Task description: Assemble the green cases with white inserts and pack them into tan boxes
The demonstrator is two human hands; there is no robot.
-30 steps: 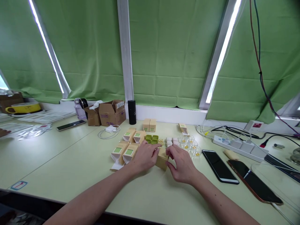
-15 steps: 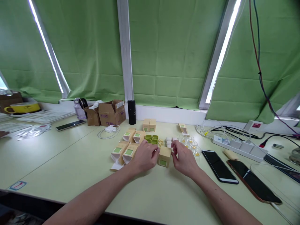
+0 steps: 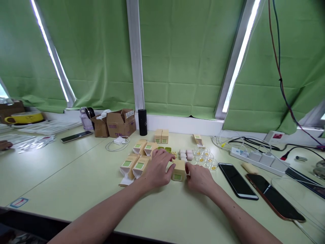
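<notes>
A small kraft cardboard box (image 3: 178, 170) with a green label stands upright between my two hands on the table. My left hand (image 3: 158, 167) is curved at its left side, thumb against the edge and index finger reaching over the back corner. Against the box's right side, my right hand (image 3: 200, 177) is closed with curled fingers. Open-ended kraft boxes (image 3: 127, 164) lie left of my left hand. Green square cups (image 3: 168, 149) sit partly hidden behind that hand. Pale pink blocks (image 3: 189, 154) and clear cups (image 3: 209, 159) with yellow marks are grouped behind my right hand.
Two closed kraft boxes (image 3: 161, 136) stand farther back, near a black cylinder (image 3: 142, 122) and an open carton (image 3: 122, 123). Phones (image 3: 238, 180) and a power strip (image 3: 259, 160) with cables lie at right. Another person's hand (image 3: 5, 145) shows at far left.
My right hand has come down against the box's right side, uncovering the pink blocks. My left index finger has stretched over the box's back corner. The other person's hand has come further into view.
</notes>
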